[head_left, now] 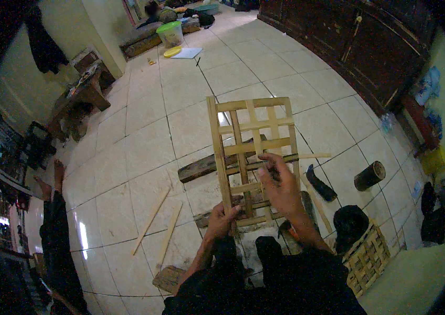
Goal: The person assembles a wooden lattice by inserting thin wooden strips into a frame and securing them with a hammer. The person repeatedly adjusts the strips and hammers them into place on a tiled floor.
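Observation:
A woven bamboo lattice frame [256, 143] stands tilted in front of me, with flat strips crossing inside its rectangular border. My left hand [222, 220] is closed around the frame's lower left side. Over the middle right of the lattice is my right hand [283, 186], its fingers bent and closed on a dark crosswise bamboo strip. The pale end of this strip [314, 156] sticks out past the frame's right side. My right hand hides part of the weave, and the exact contact of its fingertips is hard to make out.
Wooden blocks [199, 169] lie under and behind the frame. Two loose bamboo strips [151, 220] are on the tiles to the left. At right are a curved dark sheath [321, 184], a bamboo tube [369, 176] and a woven panel [367, 257]. Another person's legs [57, 226] stretch along the left.

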{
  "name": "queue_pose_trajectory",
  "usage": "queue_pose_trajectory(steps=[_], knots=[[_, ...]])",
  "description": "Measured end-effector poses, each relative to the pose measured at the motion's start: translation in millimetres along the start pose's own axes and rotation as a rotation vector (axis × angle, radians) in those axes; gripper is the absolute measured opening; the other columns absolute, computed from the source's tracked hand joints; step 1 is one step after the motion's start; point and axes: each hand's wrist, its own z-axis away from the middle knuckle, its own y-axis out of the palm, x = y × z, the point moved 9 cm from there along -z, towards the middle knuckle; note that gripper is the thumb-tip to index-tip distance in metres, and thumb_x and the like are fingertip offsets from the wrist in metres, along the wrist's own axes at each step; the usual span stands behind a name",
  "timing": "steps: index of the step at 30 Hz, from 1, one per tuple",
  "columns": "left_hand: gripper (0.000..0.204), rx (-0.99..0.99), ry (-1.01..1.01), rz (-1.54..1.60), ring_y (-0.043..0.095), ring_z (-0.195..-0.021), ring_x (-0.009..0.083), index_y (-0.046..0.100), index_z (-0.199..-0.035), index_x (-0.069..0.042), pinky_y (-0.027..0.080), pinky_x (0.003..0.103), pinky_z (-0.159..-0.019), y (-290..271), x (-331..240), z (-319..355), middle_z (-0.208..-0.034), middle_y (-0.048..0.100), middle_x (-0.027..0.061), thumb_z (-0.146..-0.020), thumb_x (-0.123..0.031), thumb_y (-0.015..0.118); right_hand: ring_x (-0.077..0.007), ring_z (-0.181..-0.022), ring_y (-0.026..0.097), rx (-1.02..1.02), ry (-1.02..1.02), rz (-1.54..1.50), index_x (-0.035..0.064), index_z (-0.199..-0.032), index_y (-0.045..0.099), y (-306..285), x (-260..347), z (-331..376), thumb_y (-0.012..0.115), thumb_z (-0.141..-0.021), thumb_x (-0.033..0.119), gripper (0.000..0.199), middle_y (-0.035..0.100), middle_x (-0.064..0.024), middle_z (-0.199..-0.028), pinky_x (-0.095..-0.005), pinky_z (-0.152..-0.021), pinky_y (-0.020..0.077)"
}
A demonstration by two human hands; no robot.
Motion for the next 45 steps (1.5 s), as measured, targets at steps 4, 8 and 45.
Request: queue_pose_trajectory(steps=[4,8,45], knots=[[0.038,0.018,-0.005,-0.070,0.064,-0.097,0.0210,0.053,-0.123,0.003,0.054,0.036,-0.085,7,-15,2,-0.111,0.063,0.0116,-0.093,-0.018,0.060,-0.0272,-0.088,0.063,0.102,-0.155,0.362,0.0041,-0.117,0.055,34,-9,1,0.066,-0.088,0.034,0.043,0.061,-0.0157,-0.098,-0.0353,-0.077,0.0503],[0.036,0.025,-0.017,-0.124,0.063,-0.095,0.0192,0.055,-0.121,0.003,0.052,0.034,-0.084,7,-14,6,-0.108,0.064,0.0104,-0.092,-0.017,0.061,-0.0332,-0.086,0.063,0.144,-0.178,0.549,0.0020,-0.111,0.056,50,-11,1,0.067,-0.085,0.038,0.046,0.063,-0.0153,-0.093,-0.0416,-0.070,0.0503],[0.030,-0.063,-0.023,-0.198,0.058,-0.080,0.0123,0.064,-0.110,-0.001,0.048,0.029,-0.073,-22,41,-5,-0.091,0.066,0.0045,-0.090,-0.024,0.063,-0.0295,-0.084,0.064,0.268,0.081,0.150,0.0006,-0.102,0.066,42,-41,9,0.059,-0.092,0.032,0.034,0.066,-0.0175,-0.087,-0.0410,-0.075,0.0490]])
